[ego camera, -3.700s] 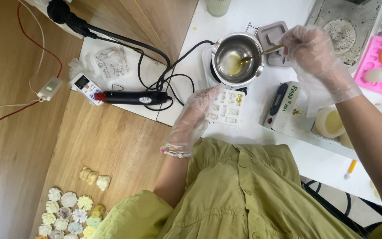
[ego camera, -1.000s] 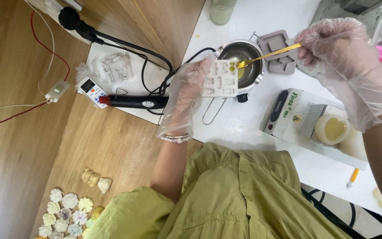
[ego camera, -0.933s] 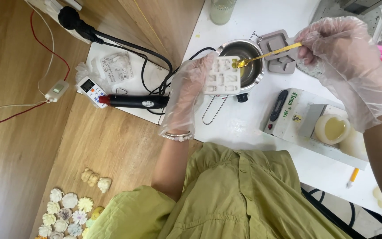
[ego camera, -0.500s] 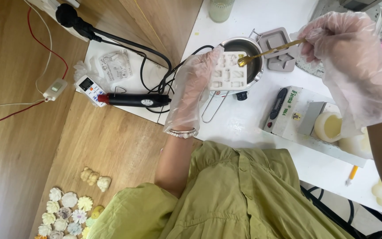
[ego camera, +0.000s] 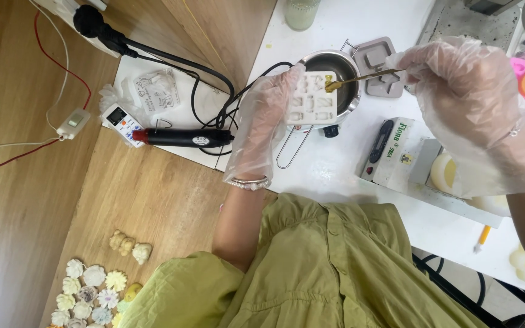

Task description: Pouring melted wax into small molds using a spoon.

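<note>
Two gloved hands work upper centre: my left hand (ego camera: 262,130) grips the white mould (ego camera: 312,100) over the pot (ego camera: 335,76) rim. My right hand (ego camera: 475,115) pinches a spoon (ego camera: 363,78), tip touching the mould; bare tabletop (ego camera: 329,170) lies below.

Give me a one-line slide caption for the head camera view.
Gloved left hand holds a white mould over a small metal pot while right hand spoons yellow liquid in.

a wooden floor (ego camera: 25,200) in warm brown planks fills the left side, evenly lit. a white surface (ego camera: 341,170) runs diagonally across the upper right. a black cable (ego camera: 171,58) and a red wire (ego camera: 44,48) trail over the floor, and small moulded flower shapes (ego camera: 92,288) lie at the lower left.
</note>
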